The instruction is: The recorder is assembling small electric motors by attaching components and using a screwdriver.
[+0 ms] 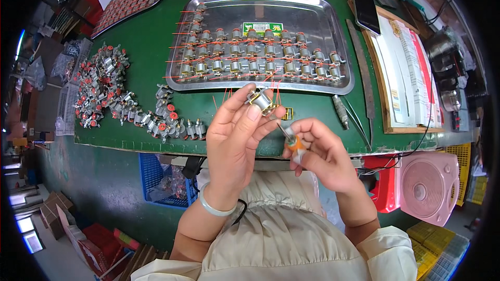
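My left hand (229,138) pinches a small silver electric motor (259,102) between thumb and fingers, raised over the table's near edge. A screwdriver (296,145) with an orange and whitish handle is gripped in my right hand (328,157), and its shaft points up at the motor's lower end. Whether the tip touches the motor I cannot tell. Just behind my hands lies a metal tray (304,18) with rows of similar motors (252,49) and thin red wires. A small yellow frame-like part (288,113) sits close to the screwdriver.
On the green table (140,36), a heap of motors (104,80) trails toward my left hand. Another full tray (133,2) is far left. To the right are tweezers (357,117), a long flat metal strip (362,62), a phone (365,10) and a paper-covered board (398,73).
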`<state>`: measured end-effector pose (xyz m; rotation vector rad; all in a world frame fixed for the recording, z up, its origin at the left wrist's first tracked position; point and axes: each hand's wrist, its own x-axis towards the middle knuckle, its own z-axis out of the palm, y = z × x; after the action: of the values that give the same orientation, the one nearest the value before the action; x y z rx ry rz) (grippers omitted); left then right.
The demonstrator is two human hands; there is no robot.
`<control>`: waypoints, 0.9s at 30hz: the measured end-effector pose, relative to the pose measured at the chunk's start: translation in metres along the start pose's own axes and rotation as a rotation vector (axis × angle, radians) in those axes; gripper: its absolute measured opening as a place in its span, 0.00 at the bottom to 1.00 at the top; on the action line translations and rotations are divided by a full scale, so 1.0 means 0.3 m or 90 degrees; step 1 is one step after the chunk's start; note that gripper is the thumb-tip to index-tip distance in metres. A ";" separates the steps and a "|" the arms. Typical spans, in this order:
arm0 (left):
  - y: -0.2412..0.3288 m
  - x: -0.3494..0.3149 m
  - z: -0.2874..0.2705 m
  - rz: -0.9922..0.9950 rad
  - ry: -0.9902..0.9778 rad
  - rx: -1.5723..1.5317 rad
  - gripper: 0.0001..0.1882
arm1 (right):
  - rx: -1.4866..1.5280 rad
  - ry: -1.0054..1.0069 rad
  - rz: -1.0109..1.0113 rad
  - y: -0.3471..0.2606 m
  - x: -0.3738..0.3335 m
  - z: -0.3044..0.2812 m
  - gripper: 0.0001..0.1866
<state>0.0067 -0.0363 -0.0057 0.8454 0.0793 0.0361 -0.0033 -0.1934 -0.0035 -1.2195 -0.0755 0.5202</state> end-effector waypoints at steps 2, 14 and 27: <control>-0.001 -0.001 0.004 -0.005 -0.027 -0.028 0.16 | 0.009 -0.009 -0.030 0.002 0.009 0.004 0.18; -0.032 -0.015 0.005 -0.005 -0.041 0.034 0.11 | -0.085 0.123 -0.239 0.040 0.058 0.051 0.12; -0.037 -0.020 -0.008 0.094 -0.056 0.211 0.08 | 0.059 0.030 -0.115 0.014 0.052 0.016 0.11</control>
<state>0.0005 -0.0421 -0.0151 1.1825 -0.0624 0.1264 0.0074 -0.1816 -0.0091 -1.1215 -0.1190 0.3346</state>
